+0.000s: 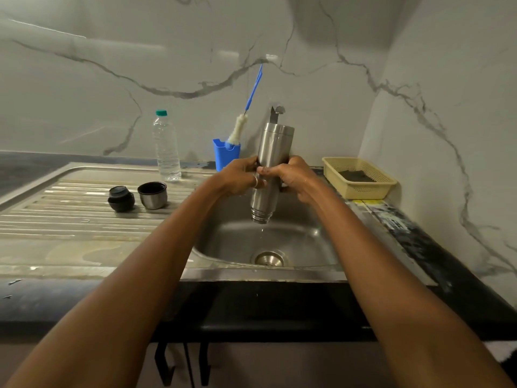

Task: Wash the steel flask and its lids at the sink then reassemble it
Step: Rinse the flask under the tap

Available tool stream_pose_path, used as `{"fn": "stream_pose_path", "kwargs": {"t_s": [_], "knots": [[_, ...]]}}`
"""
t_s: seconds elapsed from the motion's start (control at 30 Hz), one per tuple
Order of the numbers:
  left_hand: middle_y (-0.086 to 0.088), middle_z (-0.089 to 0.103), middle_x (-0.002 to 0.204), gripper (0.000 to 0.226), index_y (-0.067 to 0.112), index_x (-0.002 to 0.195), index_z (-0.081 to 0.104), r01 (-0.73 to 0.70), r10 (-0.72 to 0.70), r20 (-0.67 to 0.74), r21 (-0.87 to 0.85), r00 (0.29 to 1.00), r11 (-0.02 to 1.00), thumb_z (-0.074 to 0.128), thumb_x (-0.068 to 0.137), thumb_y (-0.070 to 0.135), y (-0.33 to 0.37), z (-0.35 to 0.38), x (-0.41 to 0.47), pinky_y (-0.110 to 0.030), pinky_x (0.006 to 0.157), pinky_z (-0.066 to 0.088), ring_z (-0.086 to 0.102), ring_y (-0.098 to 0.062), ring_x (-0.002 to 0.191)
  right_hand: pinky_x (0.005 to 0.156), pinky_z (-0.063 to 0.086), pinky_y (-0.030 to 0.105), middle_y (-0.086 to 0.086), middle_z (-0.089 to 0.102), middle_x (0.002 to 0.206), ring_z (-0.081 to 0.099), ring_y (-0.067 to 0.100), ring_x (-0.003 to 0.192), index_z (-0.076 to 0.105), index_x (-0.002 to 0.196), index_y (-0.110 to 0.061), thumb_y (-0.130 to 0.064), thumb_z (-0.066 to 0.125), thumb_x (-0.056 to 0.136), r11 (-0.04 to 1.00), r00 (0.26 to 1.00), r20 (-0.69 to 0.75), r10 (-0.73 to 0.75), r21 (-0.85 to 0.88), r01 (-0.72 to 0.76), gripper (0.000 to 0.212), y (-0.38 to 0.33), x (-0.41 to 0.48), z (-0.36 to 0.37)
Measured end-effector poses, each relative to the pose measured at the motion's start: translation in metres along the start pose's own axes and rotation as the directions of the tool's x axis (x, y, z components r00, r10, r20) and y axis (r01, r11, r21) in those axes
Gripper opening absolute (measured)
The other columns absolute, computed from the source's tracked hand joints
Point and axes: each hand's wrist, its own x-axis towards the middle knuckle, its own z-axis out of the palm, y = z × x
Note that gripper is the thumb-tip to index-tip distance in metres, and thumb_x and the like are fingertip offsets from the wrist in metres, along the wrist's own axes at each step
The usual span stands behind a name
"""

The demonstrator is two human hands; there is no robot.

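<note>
Over the stainless steel sink point(307, 242) the tall cylindrical steel flask point(272, 147) hung upside down, its mouth dripping. The left hand point(240, 177) and the right hand point(296, 177) both gripped its middle. The steel cup lid point(153, 195) and the black round stopper point(120, 198) stood on its drainboard point(70, 219).

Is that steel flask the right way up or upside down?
Upside down. The steel flask has its threaded, uncapped mouth pointing down over the sink, dripping; left hand and right hand grip its middle.

The sink basin point(307, 239) lies open below the flask point(272, 152), while tap point(275, 112) and blue holder point(223, 156) crowd behind.
</note>
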Motion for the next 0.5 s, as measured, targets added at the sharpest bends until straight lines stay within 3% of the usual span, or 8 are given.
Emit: {"fn": "stream_pose_path", "kwargs": {"t_s": [0.17, 0.3, 0.4, 0.5], "knots": [[-0.005, 0.063, 0.129, 0.048, 0.015, 0.136, 0.057, -0.004, 0.004, -0.001, -0.002, 1.0, 1.0, 0.067, 0.091, 0.003, 0.0, 0.0, -0.002, -0.03, 0.083, 0.048, 0.06, -0.024, 0.115, 0.072, 0.059, 0.031, 0.002, 0.076, 0.104, 0.073, 0.017, 0.093, 0.066, 0.119, -0.013, -0.02, 0.085, 0.079, 1.0, 1.0, 0.001, 0.001, 0.006, -0.001, 0.045, 0.001, 0.0, 0.002], [-0.002, 0.064, 0.122, 0.047, 0.016, 0.133, 0.058, -0.006, 0.006, -0.011, 0.01, 1.0, 1.0, 0.069, 0.09, 0.001, -0.004, 0.001, -0.002, -0.023, 0.074, 0.049, 0.062, -0.017, 0.103, 0.07, 0.059, 0.031, 0.002, 0.077, 0.1, 0.075, 0.018, 0.091, 0.067, 0.116, -0.014, -0.019, 0.086, 0.079, 1.0, 1.0, -0.002, 0.015, 0.017, -0.015, 0.042, 0.004, 0.002, 0.005], [-0.002, 0.063, 0.125, 0.053, 0.014, 0.136, 0.057, -0.021, 0.022, -0.037, 0.026, 0.999, 0.999, 0.072, 0.087, -0.001, -0.005, -0.001, -0.002, -0.03, 0.085, 0.051, 0.06, -0.021, 0.108, 0.065, 0.057, 0.027, 0.0, 0.076, 0.099, 0.074, 0.013, 0.084, 0.066, 0.113, -0.016, -0.019, 0.085, 0.08, 1.0, 1.0, 0.002, 0.015, 0.027, -0.015, 0.038, -0.001, 0.001, 0.008], [-0.005, 0.065, 0.122, 0.049, 0.01, 0.132, 0.06, -0.047, 0.046, -0.089, -0.003, 0.995, 0.999, 0.075, 0.086, 0.0, -0.003, -0.012, -0.006, -0.025, 0.08, 0.053, 0.062, -0.02, 0.105, 0.075, 0.061, 0.033, -0.001, 0.076, 0.101, 0.075, 0.014, 0.087, 0.066, 0.104, -0.022, -0.021, 0.086, 0.079, 1.0, 1.0, 0.006, -0.013, 0.026, 0.012, 0.032, -0.012, 0.005, 0.014]]}}
